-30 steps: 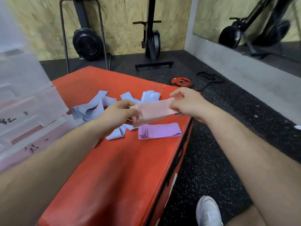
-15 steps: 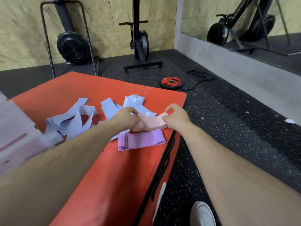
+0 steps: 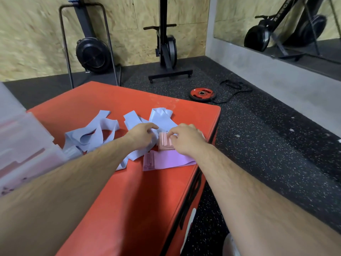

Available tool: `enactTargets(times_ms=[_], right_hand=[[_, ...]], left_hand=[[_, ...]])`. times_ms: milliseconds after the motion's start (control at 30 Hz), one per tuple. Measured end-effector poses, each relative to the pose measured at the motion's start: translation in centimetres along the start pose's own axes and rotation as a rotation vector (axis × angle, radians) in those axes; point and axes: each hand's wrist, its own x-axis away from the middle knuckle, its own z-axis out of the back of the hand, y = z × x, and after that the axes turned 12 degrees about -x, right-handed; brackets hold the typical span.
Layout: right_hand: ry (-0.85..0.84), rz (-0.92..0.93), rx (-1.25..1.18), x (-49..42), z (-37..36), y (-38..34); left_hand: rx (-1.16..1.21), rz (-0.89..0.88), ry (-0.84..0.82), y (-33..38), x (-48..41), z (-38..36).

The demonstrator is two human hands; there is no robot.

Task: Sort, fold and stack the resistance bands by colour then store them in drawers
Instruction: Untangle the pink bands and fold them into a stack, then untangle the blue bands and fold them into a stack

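A folded stack of pink bands (image 3: 165,144) lies on the red padded box (image 3: 129,191) near its right edge. My right hand (image 3: 186,138) rests on top of the stack, fingers pressing it down. My left hand (image 3: 143,134) sits just left of the stack on loose blue bands (image 3: 92,133), fingers spread, thumb toward the pink stack. A folded purple stack (image 3: 166,160) lies right in front of the pink one. More blue bands (image 3: 160,117) lie unfolded behind the hands.
Translucent plastic drawers (image 3: 22,145) stand at the left on the box. On the black rubber floor to the right lie a red weight plate (image 3: 202,94) and a black cord (image 3: 232,87). Exercise machines (image 3: 166,47) stand by the wooden wall.
The pink band was held stretched in the air between both hands; it now lies folded on the box behind the purple stack, with my right hand on it and my left off it.
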Motion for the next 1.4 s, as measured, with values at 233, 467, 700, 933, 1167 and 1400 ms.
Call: enactTargets(times_ms=[233,467,700,933,1167,1400], right_hand=[[-0.088,-0.049,0.007,-0.5,-0.5,-0.7],[-0.113,-0.065,0.034,-0.7,-0.2,-0.8],[-0.092,-0.043,0.019,-1.0,-0.3,-1.4],[-0.053,-0.001,0.005,-1.6,-0.6,-1.5],[0.109,0.318,-0.332,-1.3,0.3,-6.6],[0.105,0.389,-0.637,0.4,2.2,-13.0]], left_hand=[[-0.103,-0.078,-0.002,-0.3,-1.1,-0.3],[0.045,0.072,0.264,-0.4,-2.3,1.4],[0.357,0.19,0.473,-0.7,-1.1,4.5],[0.46,0.151,0.523,-0.7,1.5,9.3],[0.354,0.039,0.562,-0.6,5.9,13.6],[0.399,-0.005,0.723,-0.9,10.3,19.9]])
